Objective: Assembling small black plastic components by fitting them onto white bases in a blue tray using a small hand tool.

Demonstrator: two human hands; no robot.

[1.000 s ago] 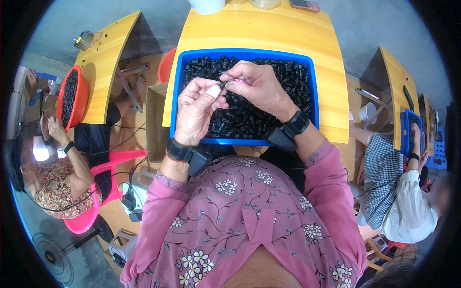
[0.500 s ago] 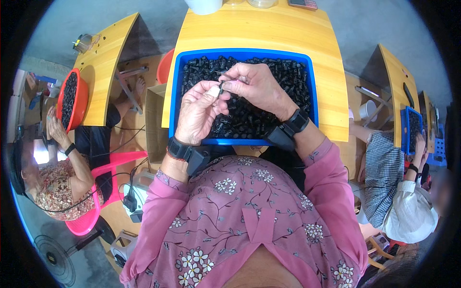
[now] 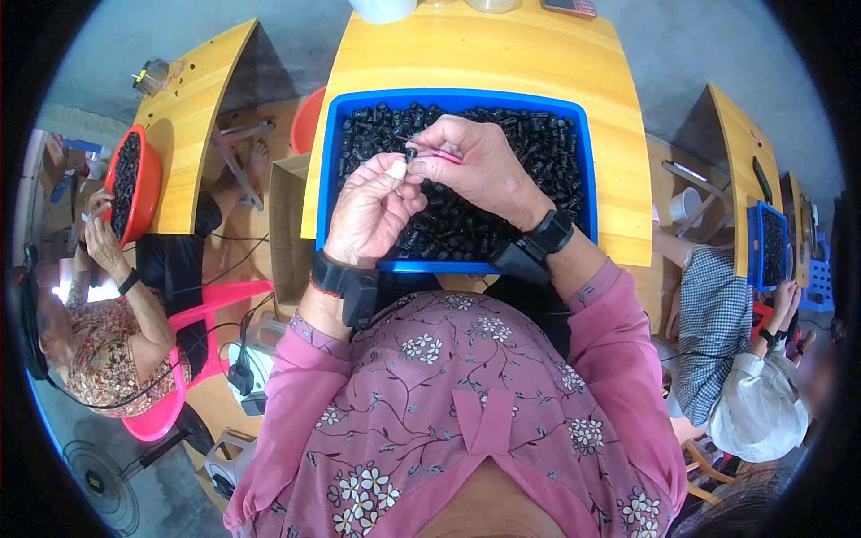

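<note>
Above a blue tray (image 3: pixel 589 179) heaped with small black plastic pieces (image 3: pixel 525 148), my two hands meet. My left hand (image 3: pixel 369 204) is closed, its thumb and finger pinching one small black piece (image 3: pixel 411 154); a pale covering shows on the thumb tip. My right hand (image 3: pixel 475 166) is closed around a slim pink tool (image 3: pixel 446 156), and its fingertips come up against the same black piece. The tool's tip is too small to make out, so its kind is unclear.
The tray rests on a yellow wooden table (image 3: pixel 484 54) with a white tub (image 3: pixel 384 9) at its far edge. A person (image 3: pixel 134 332) works on the left beside a red basin (image 3: pixel 143 184). Another person (image 3: pixel 758 394) sits on the right by a blue tray (image 3: pixel 767 242).
My fingers have shifted slightly around the black piece, and the pink tool shows more in my right hand. The person on the left has raised their hands; the one on the right has drawn theirs back.
</note>
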